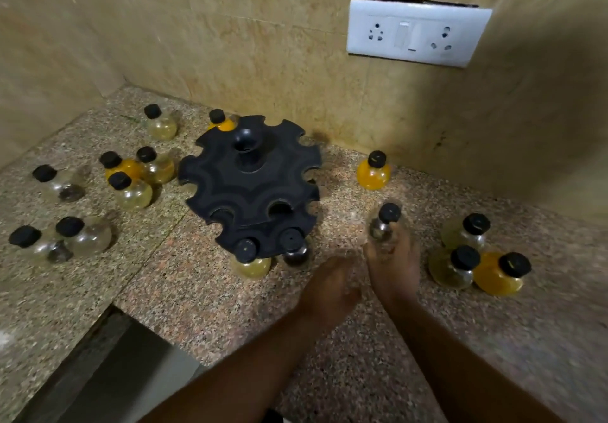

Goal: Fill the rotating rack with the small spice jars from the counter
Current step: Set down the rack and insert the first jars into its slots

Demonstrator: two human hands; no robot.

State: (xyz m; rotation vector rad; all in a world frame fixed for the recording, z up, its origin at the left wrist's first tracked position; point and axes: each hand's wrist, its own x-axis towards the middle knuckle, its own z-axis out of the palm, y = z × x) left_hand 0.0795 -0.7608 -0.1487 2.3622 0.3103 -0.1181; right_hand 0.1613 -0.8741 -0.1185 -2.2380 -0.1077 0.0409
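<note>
Gripping clear jar (383,225): right hand (393,261) | left hand (329,282): blurred, openness unclear

The speckled granite table (197,307) carries a black rotating rack (250,185) near its back edge, with spice jars (131,189) scattered toward both side edges.

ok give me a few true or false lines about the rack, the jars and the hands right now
1. The right hand holds a small black-capped jar. True.
2. Every slot of the rack is filled. False: only two jars sit in it, a yellow jar and a dark jar, both at its near edge.
3. An orange jar stands alone on the counter to the right of the rack. True.
4. A plug sits in the wall socket plate. False: both sockets are empty.
</note>
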